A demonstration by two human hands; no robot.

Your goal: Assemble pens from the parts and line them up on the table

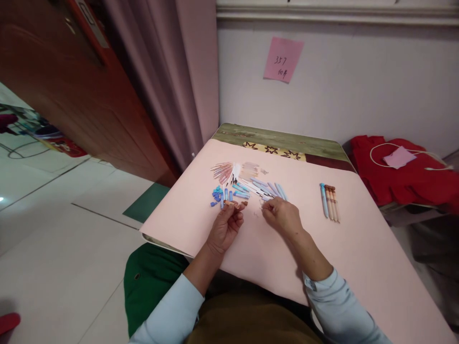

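Between the thumb and fingers of my left hand (225,228) is a small brown pen part (231,204), with a darker brown end toward the right. My right hand (283,216) is pinched low over the table, by the near ends of the white refills (253,187); whatever is in its fingertips is hidden. Blue pen caps (217,193) and blue barrel pieces (225,195) lie just beyond my left hand. Past them are brownish-pink barrels (222,172) and clear-looking tubes (250,169). Lavender and light blue barrels (276,189) fan out beyond my right hand.
Several assembled pens (330,203), one blue and the others brown, lie in a row at the right of the pink-covered table (362,248). Small metallic-looking bits (264,172) sit near the back. Red cloth (369,172) with a white cable is beyond the right edge; a wooden door (118,95) stands left.
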